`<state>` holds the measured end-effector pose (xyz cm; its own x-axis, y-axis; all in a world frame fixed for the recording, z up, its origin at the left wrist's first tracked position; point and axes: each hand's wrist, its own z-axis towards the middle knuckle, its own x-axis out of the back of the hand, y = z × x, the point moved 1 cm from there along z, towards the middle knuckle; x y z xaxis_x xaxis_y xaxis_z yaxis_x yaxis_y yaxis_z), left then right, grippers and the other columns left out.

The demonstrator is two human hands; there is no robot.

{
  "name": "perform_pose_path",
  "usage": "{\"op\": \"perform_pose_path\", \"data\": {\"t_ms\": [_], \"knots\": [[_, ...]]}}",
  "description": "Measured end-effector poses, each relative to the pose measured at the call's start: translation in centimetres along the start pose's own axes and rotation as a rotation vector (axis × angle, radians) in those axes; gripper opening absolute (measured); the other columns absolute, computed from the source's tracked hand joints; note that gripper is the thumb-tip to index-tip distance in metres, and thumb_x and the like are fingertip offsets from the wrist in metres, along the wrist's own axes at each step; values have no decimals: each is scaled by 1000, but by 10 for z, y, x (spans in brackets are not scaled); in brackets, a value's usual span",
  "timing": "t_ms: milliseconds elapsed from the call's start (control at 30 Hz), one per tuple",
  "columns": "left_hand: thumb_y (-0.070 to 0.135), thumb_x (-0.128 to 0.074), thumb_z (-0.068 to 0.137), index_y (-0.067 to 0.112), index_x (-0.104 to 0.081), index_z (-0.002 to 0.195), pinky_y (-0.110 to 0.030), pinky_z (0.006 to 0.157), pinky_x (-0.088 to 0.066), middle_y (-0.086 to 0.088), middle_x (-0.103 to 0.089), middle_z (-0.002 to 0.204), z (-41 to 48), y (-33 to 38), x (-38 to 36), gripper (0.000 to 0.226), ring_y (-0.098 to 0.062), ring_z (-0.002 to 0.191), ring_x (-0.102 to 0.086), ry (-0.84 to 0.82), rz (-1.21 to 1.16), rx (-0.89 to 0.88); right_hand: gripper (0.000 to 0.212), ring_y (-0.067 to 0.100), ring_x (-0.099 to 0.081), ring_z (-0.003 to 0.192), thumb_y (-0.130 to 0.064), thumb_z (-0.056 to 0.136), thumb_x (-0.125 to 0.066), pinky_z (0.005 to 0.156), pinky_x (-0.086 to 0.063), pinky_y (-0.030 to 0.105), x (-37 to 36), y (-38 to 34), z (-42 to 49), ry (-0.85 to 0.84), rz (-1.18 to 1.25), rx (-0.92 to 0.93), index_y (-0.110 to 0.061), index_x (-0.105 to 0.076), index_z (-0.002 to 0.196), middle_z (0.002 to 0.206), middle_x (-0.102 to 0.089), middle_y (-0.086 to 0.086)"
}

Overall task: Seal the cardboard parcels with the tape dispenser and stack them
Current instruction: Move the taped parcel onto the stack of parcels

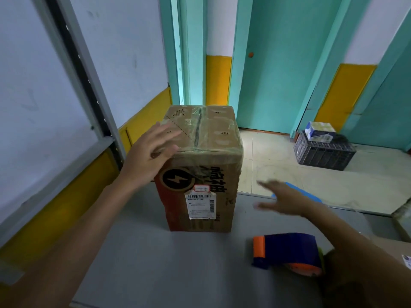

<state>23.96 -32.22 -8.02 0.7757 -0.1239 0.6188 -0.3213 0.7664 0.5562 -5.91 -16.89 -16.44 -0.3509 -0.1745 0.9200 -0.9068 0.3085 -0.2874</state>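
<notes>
A tall cardboard parcel stands upright on the grey table, with clear tape along its top seam and a white shipping label on its front. My left hand rests with straight fingers on the parcel's top left edge. My right hand hovers open to the right of the parcel, blurred, holding nothing. The tape dispenser, dark blue with orange parts, lies on the table near my right forearm, apart from both hands.
A black plastic crate holding a small blue-and-white box sits on the floor at the back right. A blue flat object peeks out behind my right hand. Another cardboard edge shows at the far right. A wall runs along the left.
</notes>
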Motion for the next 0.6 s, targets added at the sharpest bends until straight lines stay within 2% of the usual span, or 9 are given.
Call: {"op": "perform_pose_path", "data": {"t_ms": [67, 100, 167, 233, 300, 367, 467, 533, 600], "knots": [[68, -37, 84, 39, -49, 126, -31, 111, -19, 23, -35, 139, -4, -6, -3, 53, -1, 139, -20, 39, -47, 2, 73, 9, -28, 136, -70, 79, -47, 108, -26, 26, 36, -37, -12, 439, 385, 221, -38, -29, 142, 149, -32, -9], [72, -33, 83, 38, -49, 126, -25, 111, -18, 22, -37, 138, -4, -7, -7, 57, 0, 138, -21, 57, -68, 1, 67, 2, -27, 134, -74, 79, -43, 105, -23, 19, 49, -54, -15, 569, 523, 328, -45, -31, 138, 145, -31, -18], [71, -33, 83, 29, -52, 125, -13, 109, -20, 14, -45, 134, -5, -11, -16, 63, -3, 134, -29, 111, -75, -18, 62, -4, -24, 134, -77, 77, -36, 101, -20, 11, 59, -84, -12, 639, 648, 474, -50, -35, 132, 143, -28, -24], [60, -38, 88, 17, -61, 119, -12, 107, -25, 3, -57, 125, -7, -14, -24, 59, -14, 128, -42, 205, 1, -79, 55, 3, -29, 132, -66, 80, -43, 105, -28, 18, 48, -105, -1, 646, 587, 533, -39, -49, 128, 141, -34, -15], [49, -42, 91, 8, -66, 111, -15, 104, -32, -9, -64, 114, -9, -18, -33, 52, -19, 118, -49, 320, 138, -161, 46, 11, -41, 122, -49, 83, -53, 102, -41, 31, 32, -113, 11, 821, 458, 551, -19, -65, 115, 129, -51, -2], [46, -40, 93, 6, -67, 107, -21, 94, -41, -13, -66, 106, -9, -20, -41, 50, -21, 111, -53, 419, 267, -200, 41, 18, -50, 113, -41, 82, -60, 97, -44, 30, 24, -112, 19, 1007, 382, 554, -7, -69, 104, 117, -60, 7], [52, -35, 93, 13, -60, 108, -22, 77, -46, -10, -60, 105, -5, -22, -43, 49, -21, 107, -56, 455, 316, -200, 42, 19, -52, 110, -41, 81, -61, 94, -42, 22, 26, -111, 25, 1074, 298, 536, -5, -70, 101, 112, -64, 8], [55, -33, 92, 17, -52, 111, -18, 74, -44, -4, -52, 110, -5, -28, -38, 46, -19, 109, -53, 402, 311, -231, 43, 17, -53, 111, -43, 81, -61, 95, -41, 19, 26, -110, 25, 1027, 315, 541, -7, -70, 103, 114, -64, 5], [54, -36, 93, 16, -50, 113, -23, 74, -48, -3, -47, 115, -9, -35, -36, 46, -21, 114, -51, 352, 341, -294, 45, 14, -52, 114, -46, 83, -59, 98, -41, 19, 28, -107, 21, 949, 384, 569, -9, -69, 107, 117, -63, 1]]}}
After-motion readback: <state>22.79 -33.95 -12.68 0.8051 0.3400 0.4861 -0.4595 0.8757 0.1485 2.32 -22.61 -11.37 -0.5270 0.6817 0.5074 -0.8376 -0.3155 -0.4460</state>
